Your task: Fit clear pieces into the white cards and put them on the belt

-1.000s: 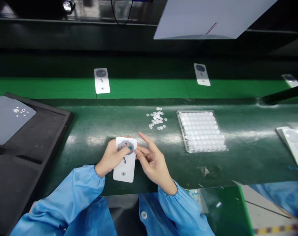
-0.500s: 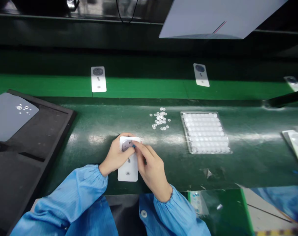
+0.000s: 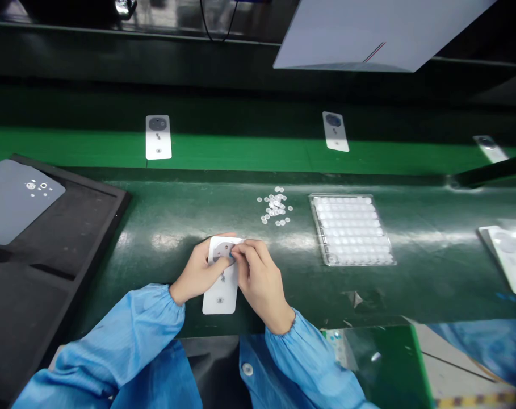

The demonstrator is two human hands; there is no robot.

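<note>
A white remote-control front cover [image 3: 219,292] with a grey round pad near its top lies on the dark green bench in front of me. My left hand [image 3: 196,272] grips its left edge and upper part. My right hand [image 3: 258,278] has its fingers curled together, fingertips pressing on the grey pad at the cover's top. Whether a small piece sits under the fingertips is hidden. A loose heap of small clear round buttons [image 3: 275,207] lies beyond my hands. To its right stands a clear tray [image 3: 350,261] of several rows of the same buttons.
A black foam tray [image 3: 79,227] with a grey plate [image 3: 15,199] is at the left. White covers [image 3: 158,137], [image 3: 335,132] ride the bright green belt behind. More white covers [image 3: 507,258] lie at the right edge. A white board [image 3: 368,34] hangs overhead.
My right hand went from open beside the cover to curled with its fingertips on the grey pad. The covers on the belt drifted left.
</note>
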